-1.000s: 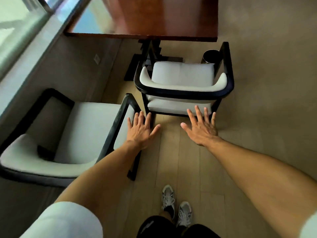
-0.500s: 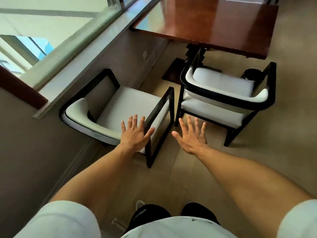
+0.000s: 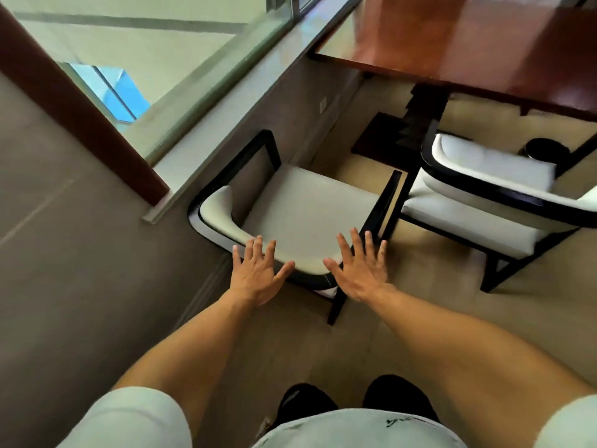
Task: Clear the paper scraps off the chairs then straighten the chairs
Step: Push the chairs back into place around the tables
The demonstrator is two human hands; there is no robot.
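Observation:
Two black-framed chairs with white cushions stand on the floor. The near chair (image 3: 307,208) sits askew by the wall under the window, its backrest towards me. My left hand (image 3: 258,274) and my right hand (image 3: 360,270) are stretched out with fingers spread, just above that backrest's curved rim, holding nothing. I cannot tell whether they touch it. The second chair (image 3: 484,189) stands to the right, facing the wooden table. No paper scraps show on either seat.
A red-brown wooden table (image 3: 468,43) on a dark base fills the upper right. A small black round bin (image 3: 546,150) stands beyond the second chair. A window sill (image 3: 226,124) and wall run along the left. My legs and shoes show at the bottom.
The view has swung left from the right chair to the near chair. Both hands, still spread and empty, moved from behind the right chair to the near chair's backrest.

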